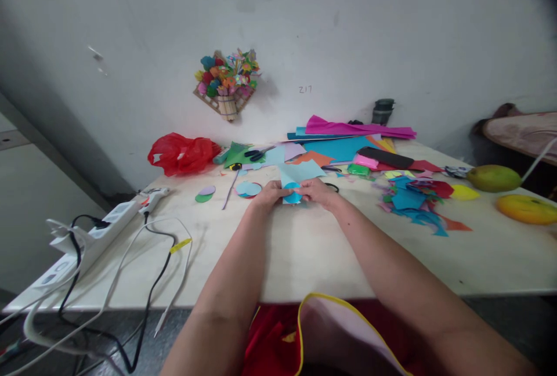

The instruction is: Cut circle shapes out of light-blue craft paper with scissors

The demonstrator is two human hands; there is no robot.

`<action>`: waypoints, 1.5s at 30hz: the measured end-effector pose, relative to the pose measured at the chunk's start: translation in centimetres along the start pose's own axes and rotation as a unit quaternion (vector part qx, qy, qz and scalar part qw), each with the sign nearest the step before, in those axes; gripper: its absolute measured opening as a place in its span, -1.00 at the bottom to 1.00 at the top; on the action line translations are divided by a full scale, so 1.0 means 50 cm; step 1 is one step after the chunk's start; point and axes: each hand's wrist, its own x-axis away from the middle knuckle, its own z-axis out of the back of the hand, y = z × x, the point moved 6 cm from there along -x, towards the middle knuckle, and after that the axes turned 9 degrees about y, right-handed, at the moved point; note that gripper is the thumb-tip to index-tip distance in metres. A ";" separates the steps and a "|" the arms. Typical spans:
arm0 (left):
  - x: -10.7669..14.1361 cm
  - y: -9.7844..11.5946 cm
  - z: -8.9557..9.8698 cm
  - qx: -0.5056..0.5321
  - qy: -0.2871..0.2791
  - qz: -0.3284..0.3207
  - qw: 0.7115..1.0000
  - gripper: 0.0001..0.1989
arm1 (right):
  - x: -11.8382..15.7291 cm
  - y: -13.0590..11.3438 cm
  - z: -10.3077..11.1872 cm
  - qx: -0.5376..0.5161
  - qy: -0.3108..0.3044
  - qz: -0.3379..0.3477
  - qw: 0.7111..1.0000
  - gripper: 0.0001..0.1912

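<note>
Both hands meet at the middle of the table over a small blue paper circle point(292, 192). My left hand point(272, 194) pinches its left side, and my right hand point(317, 191) pinches its right side. Behind the circle lies a pale blue sheet of paper point(304, 172), which the fingers may grip too. Close to the left hand rests a pile of paper circles point(248, 189), light blue on top. Farther left, a purple and green pair of circles point(205, 194) overlaps. A black loop, perhaps a scissor handle point(333, 187), shows beside the right hand.
Coloured paper scraps point(411, 199) lie to the right, near two mangoes point(495, 178). A dark phone point(385, 157) and paper sheets point(339, 147) lie behind. A red plastic bag point(183, 154) and black scissors point(254, 155) are back left. A power strip point(93, 242) with cables runs along the left edge.
</note>
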 end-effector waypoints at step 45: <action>-0.009 -0.004 -0.016 0.068 0.190 -0.057 0.978 -0.55 | -0.008 -0.012 0.003 -0.031 0.149 0.031 0.988 -0.51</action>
